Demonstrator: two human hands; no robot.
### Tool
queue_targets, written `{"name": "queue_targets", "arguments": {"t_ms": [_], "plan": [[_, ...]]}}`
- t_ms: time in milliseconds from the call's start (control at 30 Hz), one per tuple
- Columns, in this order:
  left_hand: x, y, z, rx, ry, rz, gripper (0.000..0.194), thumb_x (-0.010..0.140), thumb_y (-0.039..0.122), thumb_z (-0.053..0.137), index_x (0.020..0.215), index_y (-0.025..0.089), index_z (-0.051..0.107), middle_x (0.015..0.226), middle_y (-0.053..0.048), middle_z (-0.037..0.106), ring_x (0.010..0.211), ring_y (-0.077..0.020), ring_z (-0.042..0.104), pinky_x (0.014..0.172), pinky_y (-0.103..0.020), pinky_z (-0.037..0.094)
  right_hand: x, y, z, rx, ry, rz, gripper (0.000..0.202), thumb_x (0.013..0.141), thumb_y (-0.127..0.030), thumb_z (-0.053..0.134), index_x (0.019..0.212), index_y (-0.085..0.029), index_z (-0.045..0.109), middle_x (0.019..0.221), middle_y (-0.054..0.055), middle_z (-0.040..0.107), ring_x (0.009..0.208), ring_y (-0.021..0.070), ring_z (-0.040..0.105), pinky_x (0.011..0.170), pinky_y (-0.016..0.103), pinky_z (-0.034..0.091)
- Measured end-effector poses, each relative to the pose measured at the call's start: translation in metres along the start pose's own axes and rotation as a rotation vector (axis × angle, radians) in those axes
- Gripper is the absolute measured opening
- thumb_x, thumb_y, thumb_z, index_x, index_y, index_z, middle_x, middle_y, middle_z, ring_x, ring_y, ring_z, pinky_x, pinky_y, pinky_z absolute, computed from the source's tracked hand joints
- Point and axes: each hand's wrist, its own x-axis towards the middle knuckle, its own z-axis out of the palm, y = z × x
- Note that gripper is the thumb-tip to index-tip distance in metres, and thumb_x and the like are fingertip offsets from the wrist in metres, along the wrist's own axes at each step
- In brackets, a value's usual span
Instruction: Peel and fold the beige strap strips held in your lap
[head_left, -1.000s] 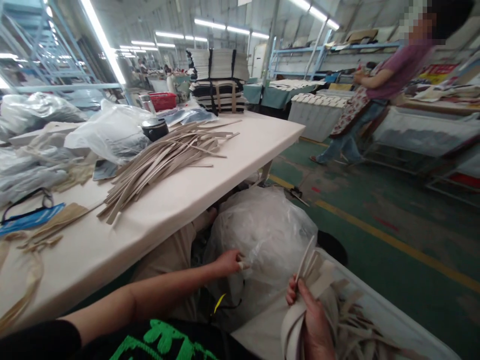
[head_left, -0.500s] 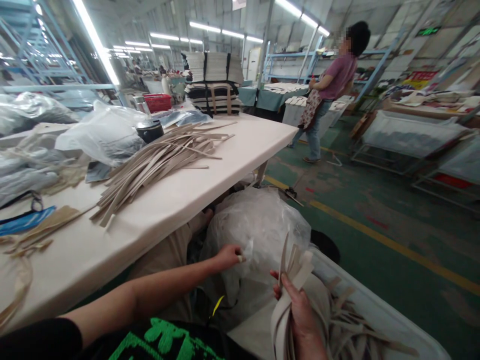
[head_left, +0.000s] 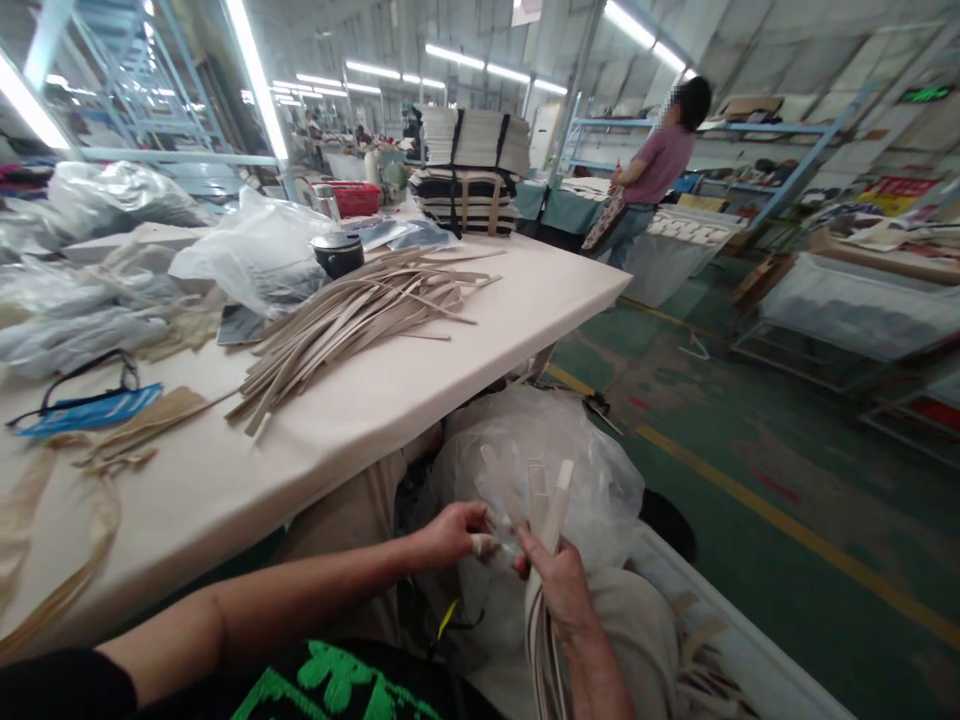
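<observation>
In the head view, my right hand (head_left: 559,580) is closed round a bundle of beige fabric strips (head_left: 553,510). The strip ends fan out above the fingers, and the lengths hang down below the wrist. Close by on the left, my left hand (head_left: 450,535) has bent fingers, with a small gap between thumb and forefinger and nothing visible between them. Something pale is wrapped round one of its digits. Behind both hands bulges a clear plastic bag (head_left: 577,430). More beige strips (head_left: 352,320) lie in a loose pile on the table (head_left: 420,385).
A pale bin (head_left: 739,610) with strips inside stands at my right. On the table are a dark pot (head_left: 337,255), a blue mask (head_left: 94,408), glasses, plastic bags and a strapped stack (head_left: 472,140). A person (head_left: 652,170) stands beyond, near carts and shelves.
My right hand has moved left and up with the strips, closer to my left hand. My left hand's fingers have loosened. The view has shifted left, and the other person has turned away.
</observation>
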Motion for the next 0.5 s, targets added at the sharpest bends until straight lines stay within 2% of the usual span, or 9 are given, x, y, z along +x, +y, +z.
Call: {"name": "queue_targets", "arguments": {"t_ms": [100, 167, 233, 300, 367, 433, 500], "plan": [[0.007, -0.005, -0.006, 0.096, 0.126, -0.029, 0.049, 0.06, 0.043, 0.073, 0.095, 0.013, 0.057, 0.077, -0.002, 0.059, 0.068, -0.0123, 0.053, 0.063, -0.023, 0.04, 0.007, -0.005, -0.006, 0.069, 0.057, -0.022, 0.046, 0.061, -0.048, 0.076, 0.084, -0.008, 0.067, 0.051, 0.001, 0.06, 0.045, 0.0092, 0.047, 0.044, 0.02, 0.036], [0.014, -0.009, -0.011, 0.262, 0.195, -0.069, 0.042, 0.064, 0.048, 0.069, 0.083, 0.012, 0.058, 0.073, 0.0, 0.056, 0.066, -0.0111, 0.049, 0.06, -0.022, 0.037, 0.01, -0.009, -0.011, 0.12, 0.105, -0.041, 0.047, 0.061, -0.047, 0.076, 0.088, -0.009, 0.067, 0.065, 0.002, 0.066, 0.048, 0.0083, 0.048, 0.046, 0.02, 0.038], [0.022, -0.011, -0.015, 0.391, 0.163, -0.081, 0.042, 0.072, 0.054, 0.058, 0.072, 0.012, 0.057, 0.065, 0.001, 0.052, 0.062, -0.0103, 0.045, 0.058, -0.022, 0.034, 0.012, -0.01, -0.016, 0.146, 0.148, -0.052, 0.048, 0.06, -0.046, 0.077, 0.09, -0.01, 0.066, 0.074, 0.004, 0.068, 0.049, 0.0082, 0.048, 0.046, 0.02, 0.039], [0.029, -0.011, -0.016, 0.449, 0.13, -0.038, 0.045, 0.08, 0.056, 0.047, 0.071, 0.013, 0.058, 0.065, 0.001, 0.052, 0.063, -0.011, 0.045, 0.059, -0.022, 0.034, 0.013, -0.009, -0.021, 0.145, 0.18, -0.056, 0.049, 0.06, -0.046, 0.078, 0.09, -0.009, 0.067, 0.069, 0.003, 0.067, 0.047, 0.0092, 0.048, 0.045, 0.021, 0.038], [0.033, -0.008, -0.016, 0.458, 0.179, 0.013, 0.046, 0.082, 0.056, 0.043, 0.074, 0.013, 0.058, 0.069, 0.0, 0.054, 0.068, -0.0127, 0.047, 0.063, -0.023, 0.036, 0.013, -0.007, -0.023, 0.13, 0.198, -0.061, 0.049, 0.06, -0.046, 0.078, 0.089, -0.008, 0.068, 0.06, 0.001, 0.064, 0.047, 0.0105, 0.049, 0.045, 0.022, 0.038], [0.034, -0.001, -0.015, 0.395, 0.269, 0.074, 0.047, 0.082, 0.057, 0.043, 0.078, 0.013, 0.059, 0.073, -0.001, 0.056, 0.073, -0.0145, 0.05, 0.067, -0.024, 0.038, 0.013, -0.005, -0.023, 0.107, 0.202, -0.064, 0.049, 0.061, -0.046, 0.078, 0.09, -0.008, 0.068, 0.055, 0.0, 0.061, 0.047, 0.0111, 0.049, 0.045, 0.022, 0.037], [0.03, 0.009, -0.012, 0.257, 0.283, 0.173, 0.046, 0.081, 0.057, 0.047, 0.087, 0.013, 0.06, 0.083, -0.004, 0.06, 0.08, -0.0163, 0.053, 0.073, -0.025, 0.04, 0.011, -0.004, -0.019, 0.079, 0.189, -0.06, 0.05, 0.062, -0.047, 0.077, 0.091, -0.007, 0.068, 0.051, -0.001, 0.059, 0.047, 0.0111, 0.048, 0.045, 0.022, 0.036]]}}
